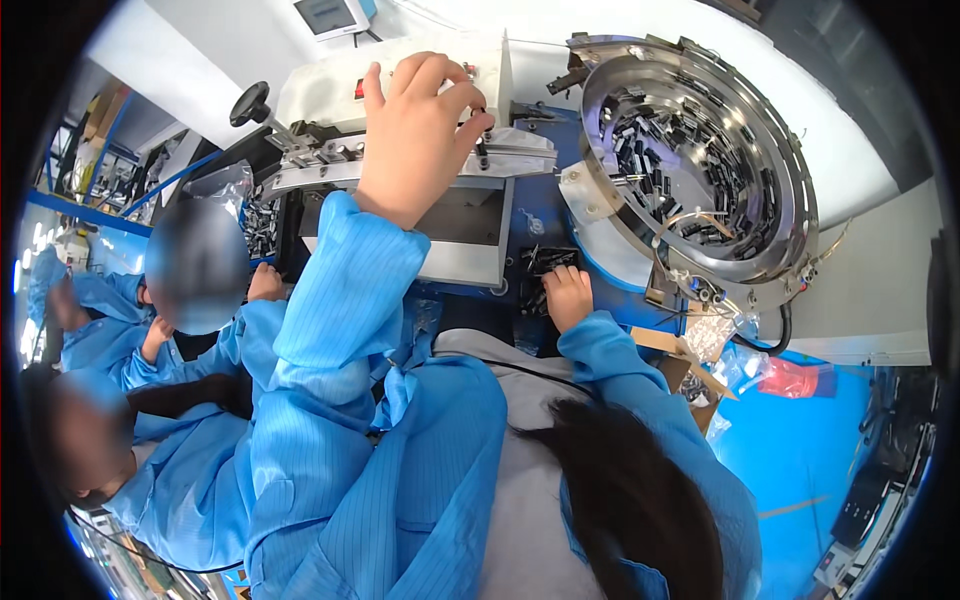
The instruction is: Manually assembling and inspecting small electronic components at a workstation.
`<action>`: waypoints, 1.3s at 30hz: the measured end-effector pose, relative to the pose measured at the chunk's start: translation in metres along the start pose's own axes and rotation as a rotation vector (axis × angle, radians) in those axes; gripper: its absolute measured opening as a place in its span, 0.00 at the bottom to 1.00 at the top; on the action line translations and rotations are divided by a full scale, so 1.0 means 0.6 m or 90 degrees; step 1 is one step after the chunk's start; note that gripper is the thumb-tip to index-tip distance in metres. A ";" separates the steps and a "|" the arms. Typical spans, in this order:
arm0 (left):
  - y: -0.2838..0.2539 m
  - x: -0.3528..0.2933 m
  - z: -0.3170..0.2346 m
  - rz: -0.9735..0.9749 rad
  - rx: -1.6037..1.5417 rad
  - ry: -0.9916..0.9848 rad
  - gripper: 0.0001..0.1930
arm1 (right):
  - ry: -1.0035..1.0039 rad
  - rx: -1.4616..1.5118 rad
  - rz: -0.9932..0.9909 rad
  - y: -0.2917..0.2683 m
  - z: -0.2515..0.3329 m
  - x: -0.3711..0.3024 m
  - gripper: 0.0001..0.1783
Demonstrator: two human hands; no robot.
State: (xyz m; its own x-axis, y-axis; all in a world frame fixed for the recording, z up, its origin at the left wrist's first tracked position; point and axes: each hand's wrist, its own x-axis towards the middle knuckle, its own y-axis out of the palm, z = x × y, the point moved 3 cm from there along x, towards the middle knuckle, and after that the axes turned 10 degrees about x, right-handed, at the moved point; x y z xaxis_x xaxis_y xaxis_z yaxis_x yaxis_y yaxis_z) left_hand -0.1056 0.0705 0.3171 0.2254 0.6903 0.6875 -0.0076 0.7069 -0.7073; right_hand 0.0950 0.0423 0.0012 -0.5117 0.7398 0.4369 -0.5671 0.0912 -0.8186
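Raised over the front rail [530, 153] of a white bench machine [325, 95], my left hand [415, 140] pinches thumb and forefinger together. A small dark part [480, 112] shows at those fingertips, above a short black peg on the rail; its exact kind is unclear. The other fingers are bent and lifted. Lower down, my right hand [568, 298] rests with curled fingers at the edge of a heap of small black parts [540, 268]. Whatever its fingertips grip is hidden.
At the right stands a round metal feeder bowl [800, 190] with many black cylindrical parts. A black knob on a lever [251, 104] sticks up at the left. An open cardboard box [672, 372] sits below the bowl. Co-workers in blue sleeves [190, 470] sit close on the left.
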 end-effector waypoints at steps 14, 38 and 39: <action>0.038 -0.001 -0.011 0.079 0.054 0.054 0.05 | 0.257 0.480 -0.191 -0.032 -0.020 0.004 0.03; 0.062 -0.022 0.022 0.105 -0.052 0.089 0.05 | 0.533 1.466 -0.120 -0.148 0.086 0.034 0.08; 0.060 -0.022 0.029 0.102 -0.092 0.068 0.06 | 0.534 1.467 -0.118 -0.151 0.090 0.035 0.08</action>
State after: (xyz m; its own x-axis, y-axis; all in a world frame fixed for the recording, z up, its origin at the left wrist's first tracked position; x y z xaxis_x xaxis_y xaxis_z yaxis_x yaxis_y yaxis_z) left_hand -0.1258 0.0896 0.2854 0.3350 0.7663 0.5482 0.0864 0.5543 -0.8278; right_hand 0.1006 0.0136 0.1045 -0.4758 0.8540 -0.2103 -0.3432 0.0398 0.9384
